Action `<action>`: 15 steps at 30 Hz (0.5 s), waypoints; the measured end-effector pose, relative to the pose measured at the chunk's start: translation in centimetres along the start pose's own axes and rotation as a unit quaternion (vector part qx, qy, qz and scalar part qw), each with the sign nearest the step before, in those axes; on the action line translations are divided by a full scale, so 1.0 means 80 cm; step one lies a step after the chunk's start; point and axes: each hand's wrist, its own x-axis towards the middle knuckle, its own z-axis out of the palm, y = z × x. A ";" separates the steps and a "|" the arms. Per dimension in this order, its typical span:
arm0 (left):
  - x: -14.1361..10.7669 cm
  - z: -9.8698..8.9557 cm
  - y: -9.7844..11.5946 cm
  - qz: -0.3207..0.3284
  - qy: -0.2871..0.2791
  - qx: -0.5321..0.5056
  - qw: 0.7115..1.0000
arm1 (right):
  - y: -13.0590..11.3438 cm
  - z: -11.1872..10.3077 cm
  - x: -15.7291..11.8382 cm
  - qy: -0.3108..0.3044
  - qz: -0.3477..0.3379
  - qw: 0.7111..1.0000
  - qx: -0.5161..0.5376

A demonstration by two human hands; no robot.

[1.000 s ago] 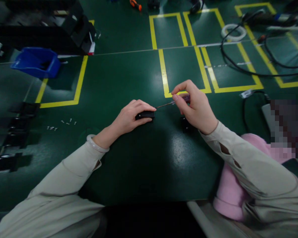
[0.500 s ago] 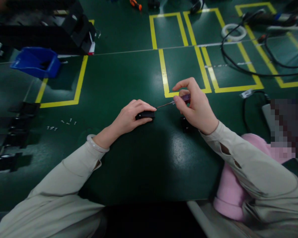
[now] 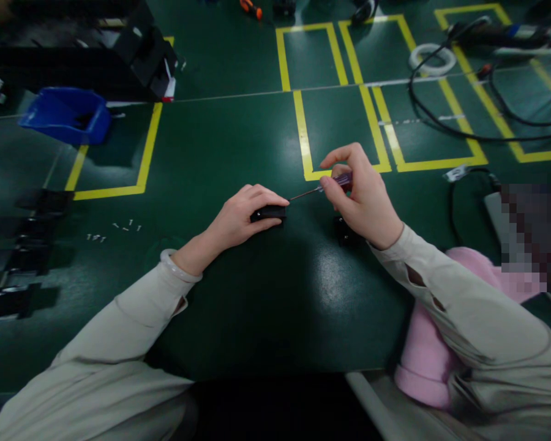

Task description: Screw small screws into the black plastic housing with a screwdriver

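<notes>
A small black block [image 3: 270,212] lies on the green table, held between the thumb and fingers of my left hand [image 3: 242,215]. My right hand [image 3: 360,196] grips the purple handle of a screwdriver [image 3: 344,179]. Its thin shaft points left, and the tip meets the upper right end of the block by my left fingertips. Under my right hand sits a second black part [image 3: 344,231], partly covered by the hand. Several small screws [image 3: 126,226] are scattered on the table left of my left hand.
Black parts [image 3: 30,254] line the left side. A blue bin [image 3: 67,116] stands before a black rack [image 3: 78,61]. Cables [image 3: 441,125] and a white ring [image 3: 432,59] lie back right. Pink cloth [image 3: 425,361] is under my right forearm. Yellow tape [image 3: 304,141] marks the table.
</notes>
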 end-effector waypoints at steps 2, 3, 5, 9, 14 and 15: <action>0.000 0.000 0.000 0.004 0.000 0.002 1.000 | -0.001 0.000 0.000 -0.003 0.008 1.000 0.007; 0.000 0.000 0.000 0.006 0.001 0.002 1.000 | -0.002 0.000 0.000 -0.007 0.012 1.000 0.010; 0.000 0.000 -0.001 0.008 0.002 0.002 1.000 | -0.002 0.000 0.000 -0.014 0.019 1.000 0.013; 0.000 0.000 -0.001 -0.001 -0.002 0.001 1.000 | -0.002 0.000 0.000 -0.012 0.012 1.000 0.010; -0.001 0.000 -0.002 0.005 0.000 0.003 1.000 | -0.002 0.000 0.000 -0.006 0.004 1.000 0.002; -0.001 0.000 -0.002 0.009 0.002 0.004 1.000 | -0.002 0.000 0.000 -0.008 0.006 1.000 0.002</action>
